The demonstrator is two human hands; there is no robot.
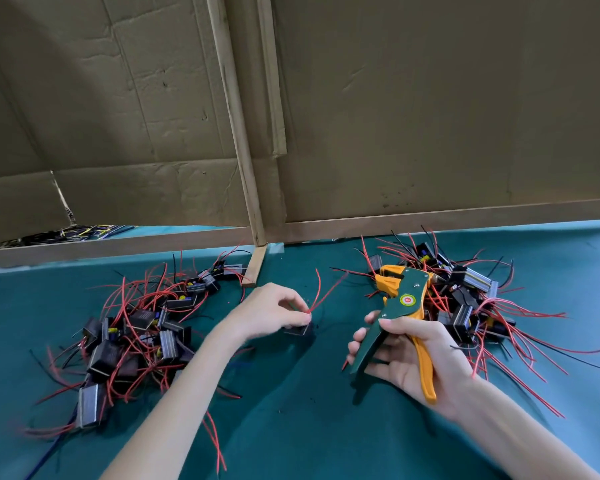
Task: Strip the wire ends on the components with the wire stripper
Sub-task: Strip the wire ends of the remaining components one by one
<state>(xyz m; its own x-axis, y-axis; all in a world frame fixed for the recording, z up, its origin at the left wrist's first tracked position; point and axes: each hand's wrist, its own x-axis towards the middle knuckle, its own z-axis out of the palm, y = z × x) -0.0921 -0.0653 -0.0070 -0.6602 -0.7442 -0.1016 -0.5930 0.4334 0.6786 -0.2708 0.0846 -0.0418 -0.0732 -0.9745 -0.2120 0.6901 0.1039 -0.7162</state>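
My right hand (409,355) grips the green and orange wire stripper (400,299) by its handles, jaws pointing up and away, handles spread. My left hand (271,313) pinches the red wires (321,292) of one small black component (298,330) that rests on the green table cover between the two hands. The wires stick up and to the right, apart from the stripper's jaws. One pile of black components with red and black wires (142,330) lies to the left, another pile (465,299) to the right behind the stripper.
A cardboard wall (430,116) with wooden battens (243,150) closes off the back of the table. The green cover (291,410) stretches toward me between my forearms. Loose red wires trail out from both piles.
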